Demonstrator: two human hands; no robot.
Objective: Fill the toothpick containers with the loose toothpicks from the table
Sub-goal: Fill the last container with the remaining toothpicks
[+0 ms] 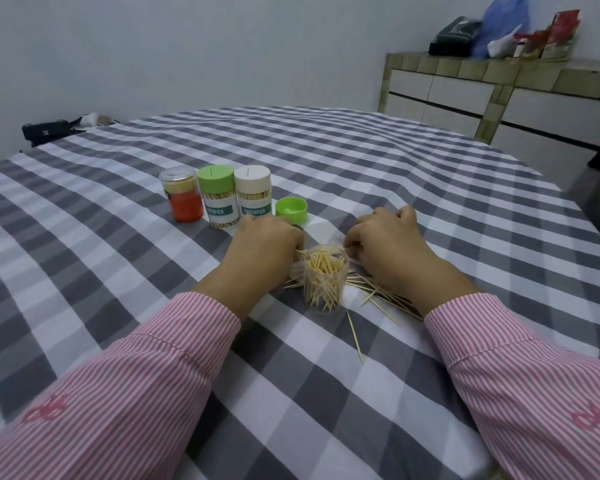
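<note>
An open clear container [325, 279], partly full of toothpicks, stands upright between my hands. Loose toothpicks [381, 295] lie scattered on the checked cloth around it and under my right wrist. My left hand [262, 249] rests knuckles-up just left of the container, fingers curled down onto the cloth; what they hold is hidden. My right hand [383, 242] lies right of it, fingertips curled down at toothpicks behind the container. A loose green lid [291, 210] sits upside down beyond my left hand.
Three closed containers stand in a row at the back left: orange-filled clear one [181, 194], green-lidded one [219, 196], white-lidded one [253, 194]. The grey-and-white checked cloth [326, 375] covers the surface. A black bag [47, 131] lies far left; a tiled counter [499, 88] stands right.
</note>
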